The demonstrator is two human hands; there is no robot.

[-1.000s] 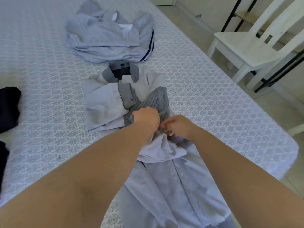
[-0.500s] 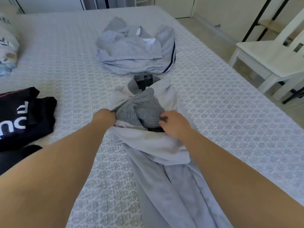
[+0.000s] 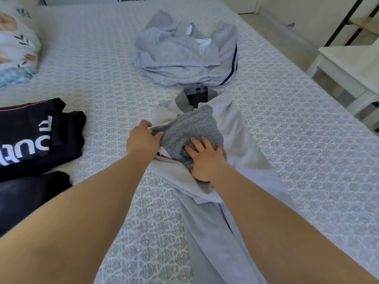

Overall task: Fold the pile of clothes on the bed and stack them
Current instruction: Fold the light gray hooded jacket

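I see the bed [image 3: 307,160] first, which fills almost the whole view and has a pale cover with a small repeated pattern. On its right side, beyond the edge, a white chair [image 3: 348,64] stands on the floor. In the middle of the bed lies the pale grey garment [image 3: 207,232] I am working on; it is long, and it runs from the bottom of the view up to a darker collar at its far end. Behind it, just beside that collar, there is a heap of light grey clothes [image 3: 184,56] with a dark stripe on the right edge, loosely piled and not neat. At the left edge of the bed lies a black garment with white letters [image 3: 30,138], and below it another dark piece [image 3: 30,199]. In the far left corner I see a part of a flowered pillow [image 3: 14,44]. On the upper part of the pale garment sits its grey ribbed part [image 3: 190,128], bunched together. My left hand [image 3: 143,139] holds the left edge of this ribbed part, with the thumb and fingers curled on the cloth. My right hand [image 3: 205,158] lies flat on it from the near side, the fingers spread and rather straight, pressing the fabric down.
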